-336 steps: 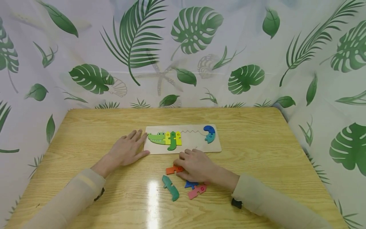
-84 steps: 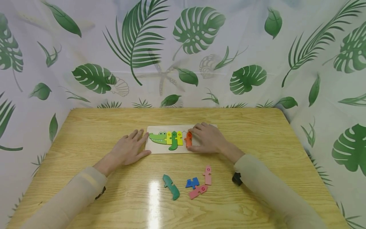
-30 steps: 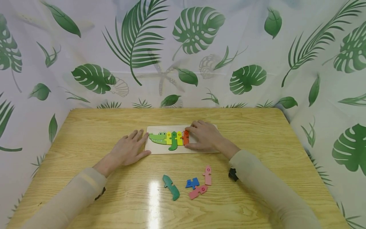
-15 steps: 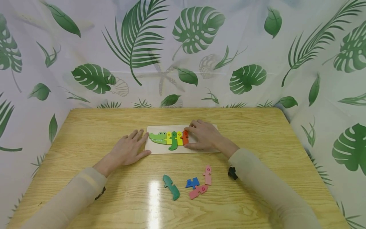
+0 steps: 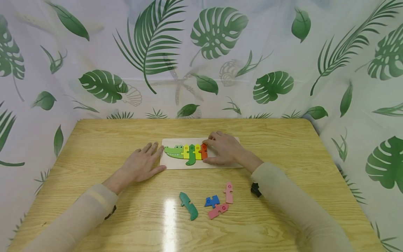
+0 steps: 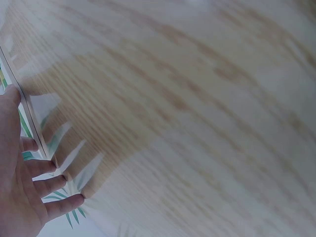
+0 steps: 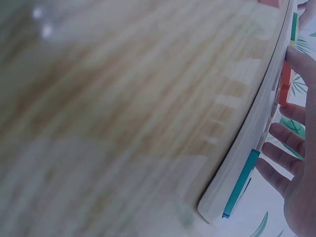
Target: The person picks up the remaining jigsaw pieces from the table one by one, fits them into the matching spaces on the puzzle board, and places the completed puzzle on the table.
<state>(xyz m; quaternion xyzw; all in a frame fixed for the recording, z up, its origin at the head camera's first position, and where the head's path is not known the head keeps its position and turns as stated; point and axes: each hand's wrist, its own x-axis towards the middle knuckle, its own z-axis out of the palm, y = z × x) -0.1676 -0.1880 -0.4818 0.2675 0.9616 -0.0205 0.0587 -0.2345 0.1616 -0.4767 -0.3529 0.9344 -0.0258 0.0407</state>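
A pale wooden puzzle board (image 5: 171,164) lies on the table. On its left half sit a crocodile head piece (image 5: 174,151), yellow pieces (image 5: 186,152) and a green leg piece (image 5: 191,155). My right hand (image 5: 226,148) pinches a red-orange puzzle piece (image 5: 204,153) between thumb and fingers, against the right-hand yellow piece. That hand covers the board's right part in the head view; a teal piece (image 7: 242,182) shows there in the right wrist view. My left hand (image 5: 141,163) lies with fingers spread, thumb and fingertip touching the board's left end.
Loose pieces lie in front of the board: a teal leg piece (image 5: 188,206), a blue piece (image 5: 212,201), an upright pink piece (image 5: 229,193) and a slanted pink piece (image 5: 217,211). A leaf-print cloth (image 5: 126,52) hangs behind the wooden table (image 5: 110,224).
My right hand has picked the red-orange piece from the table, brought it onto the board and slid it left against the yellow piece. My left hand stays at the board's end.
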